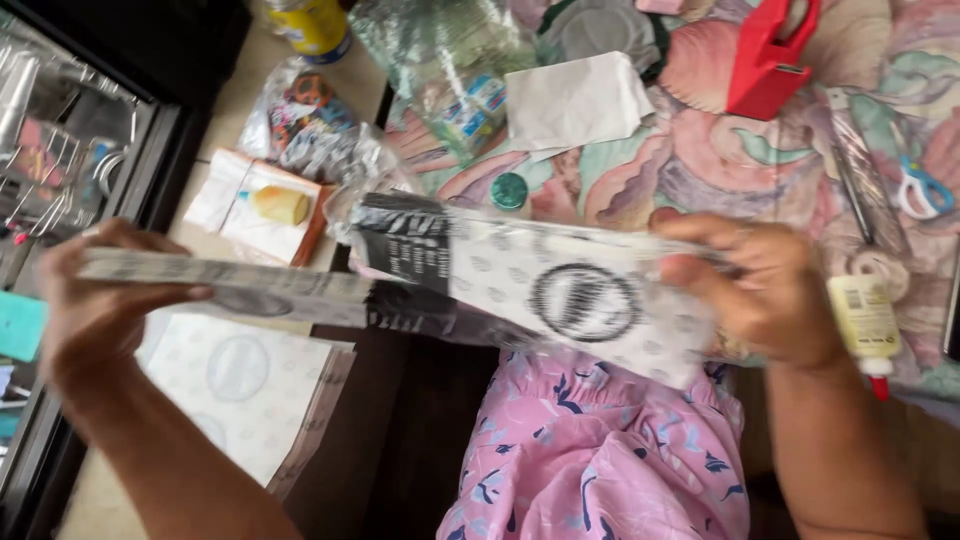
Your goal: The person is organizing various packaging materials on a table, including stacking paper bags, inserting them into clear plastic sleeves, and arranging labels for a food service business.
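While both hands grip paper bags (pixel 560 290), a plastic bag (pixel 310 125) holds colourful items.

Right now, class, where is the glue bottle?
Head view, far right: the glue bottle lies on the floral cloth, beside the right hand, below the scissors.

I see a white flat package (pixel 560 290) with a black round emblem and black end panel, mid-frame. A second matching one (pixel 220 280), seen edge-on, at left. A third (pixel 250 390) lies flat below. Yellow glue bottle (pixel 865 320), white label, red tip, at right.
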